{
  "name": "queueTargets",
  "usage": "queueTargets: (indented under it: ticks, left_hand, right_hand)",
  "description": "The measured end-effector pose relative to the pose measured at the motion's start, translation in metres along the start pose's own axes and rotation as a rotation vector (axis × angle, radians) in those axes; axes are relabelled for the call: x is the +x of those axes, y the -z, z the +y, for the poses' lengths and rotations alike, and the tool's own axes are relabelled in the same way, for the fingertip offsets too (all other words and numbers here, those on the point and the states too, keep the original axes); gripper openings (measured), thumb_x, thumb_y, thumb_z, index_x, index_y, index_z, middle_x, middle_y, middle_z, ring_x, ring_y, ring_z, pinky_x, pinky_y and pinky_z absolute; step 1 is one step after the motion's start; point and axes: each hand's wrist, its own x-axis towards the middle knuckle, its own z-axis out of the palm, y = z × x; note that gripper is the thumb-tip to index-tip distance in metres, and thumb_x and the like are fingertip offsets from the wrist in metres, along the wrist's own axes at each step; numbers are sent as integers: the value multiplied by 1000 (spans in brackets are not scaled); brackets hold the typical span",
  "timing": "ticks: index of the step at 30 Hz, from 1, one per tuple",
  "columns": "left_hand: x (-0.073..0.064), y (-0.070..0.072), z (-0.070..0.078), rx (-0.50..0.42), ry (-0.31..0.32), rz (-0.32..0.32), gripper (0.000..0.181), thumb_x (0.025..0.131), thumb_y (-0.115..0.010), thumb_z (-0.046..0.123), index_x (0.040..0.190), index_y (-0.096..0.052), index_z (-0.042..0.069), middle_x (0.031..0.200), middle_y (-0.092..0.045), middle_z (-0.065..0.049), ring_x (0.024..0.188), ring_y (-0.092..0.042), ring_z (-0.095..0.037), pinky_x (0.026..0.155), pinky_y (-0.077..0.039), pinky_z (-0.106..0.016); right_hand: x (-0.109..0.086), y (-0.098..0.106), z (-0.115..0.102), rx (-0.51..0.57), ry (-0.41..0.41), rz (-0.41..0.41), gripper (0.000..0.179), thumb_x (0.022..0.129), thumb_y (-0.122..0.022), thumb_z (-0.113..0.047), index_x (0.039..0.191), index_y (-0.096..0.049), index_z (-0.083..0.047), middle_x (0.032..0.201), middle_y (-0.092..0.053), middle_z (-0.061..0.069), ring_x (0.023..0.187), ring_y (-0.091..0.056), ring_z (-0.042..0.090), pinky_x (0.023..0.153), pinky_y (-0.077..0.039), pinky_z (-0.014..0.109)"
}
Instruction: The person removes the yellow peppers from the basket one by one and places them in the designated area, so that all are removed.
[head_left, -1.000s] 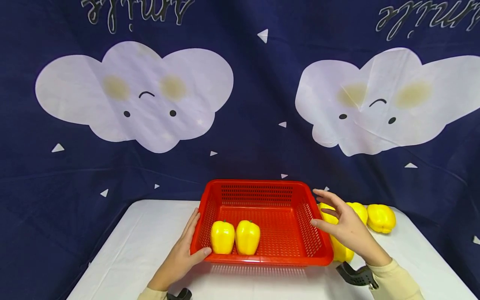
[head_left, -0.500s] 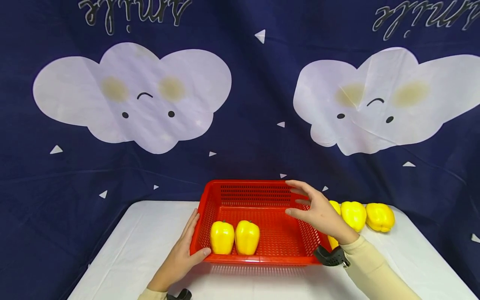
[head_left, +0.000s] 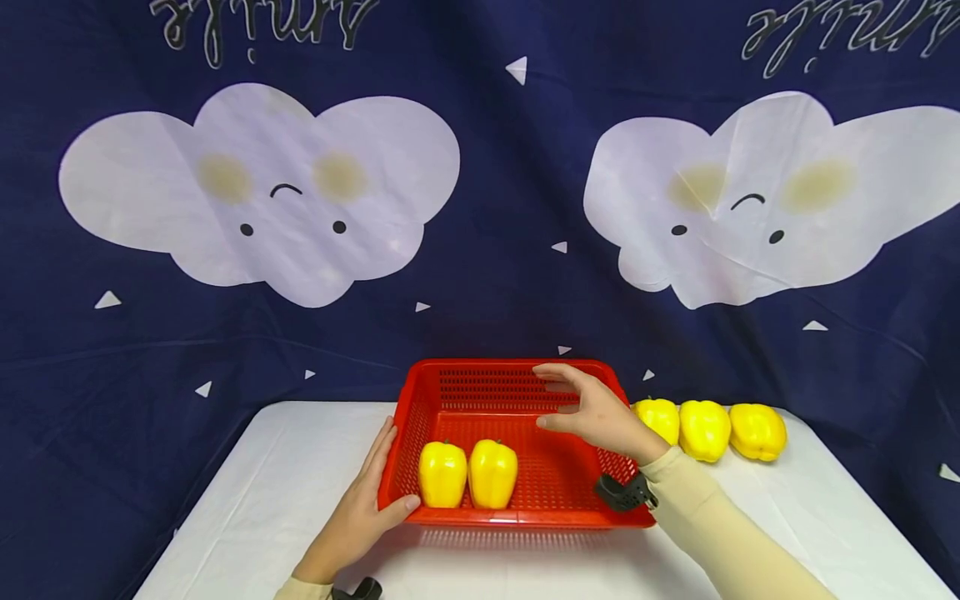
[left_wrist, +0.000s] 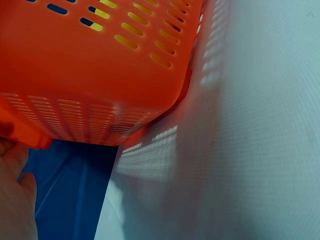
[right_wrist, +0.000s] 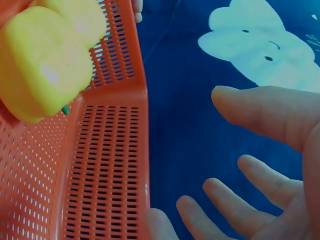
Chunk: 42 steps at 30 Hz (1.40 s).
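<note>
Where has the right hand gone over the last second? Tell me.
Yes, it moved. The right hand went leftward from beside the yellow peppers outside to above the red basket, open and empty.

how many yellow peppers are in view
5. Two stand side by side at the near left inside the red basket: one and its neighbour. Three sit in a row on the white table right of the basket. None seems hidden.
</note>
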Motion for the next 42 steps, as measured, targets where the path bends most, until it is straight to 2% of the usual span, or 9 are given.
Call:
queueTargets:
  ticks: [2, 8, 12, 19, 29, 35, 42]
  left_hand:
    - [0, 0, 0, 1, -2, -1, 92, 89, -74, 31, 161, -19, 14, 168, -10, 3, 147, -27, -36, 103, -40, -61]
    - [1, 0, -1, -7, 16, 0, 92, 89, -74, 31, 162, -19, 15, 168, -10, 5, 148, -26, -35, 104, -39, -60]
    - [0, 0, -2, -15, 24, 0, 92, 89, -74, 31, 162, -19, 16, 168, -10, 7, 148, -25, -33, 105, -37, -60]
    - [0, -1, -1, -5, 10, 3, 92, 89, -74, 30, 162, -19, 15, 168, -10, 5, 148, -26, -35, 105, -37, -60]
    - [0, -1, -1, 9, 0, -2, 93, 89, -74, 31, 162, -18, 16, 168, -9, 4, 148, -26, -36, 104, -37, -60]
    - [0, 0, -1, -5, 27, 0, 93, 89, -75, 30, 162, -19, 16, 168, -10, 9, 148, -25, -30, 106, -37, -57]
    - [1, 0, -1, -14, 26, -1, 92, 89, -74, 30, 162, -19, 15, 168, -10, 7, 148, -25, -33, 105, -39, -59]
  right_hand:
    - [4, -3, 0, 8, -3, -21, 68, 85, -81, -18, 144, -50, -7, 146, -51, 11, 132, -50, 38, 99, -51, 48]
    - [14, -12, 2, 36, -1, -60, 65, 85, -81, -16, 142, -52, -10, 143, -54, 9, 130, -51, 35, 99, -51, 51]
    - [20, -21, 4, -16, -8, -108, 64, 85, -81, -18, 142, -52, -11, 141, -56, 9, 128, -53, 35, 100, -51, 46]
    - [28, -35, 8, -68, -28, -207, 63, 85, -80, -19, 141, -53, -10, 138, -58, 9, 126, -55, 36, 102, -48, 51]
    - [34, -46, 8, -33, -133, -350, 59, 83, -82, -14, 137, -57, -8, 133, -61, 14, 120, -59, 39, 92, -55, 43]
    - [33, -54, 8, -81, -207, -381, 59, 79, -84, -13, 133, -59, -9, 128, -63, 15, 115, -60, 35, 91, -55, 47]
    - [31, -59, 6, -159, -224, -390, 60, 75, -86, -14, 130, -62, -8, 119, -64, 9, 109, -59, 28, 93, -52, 47]
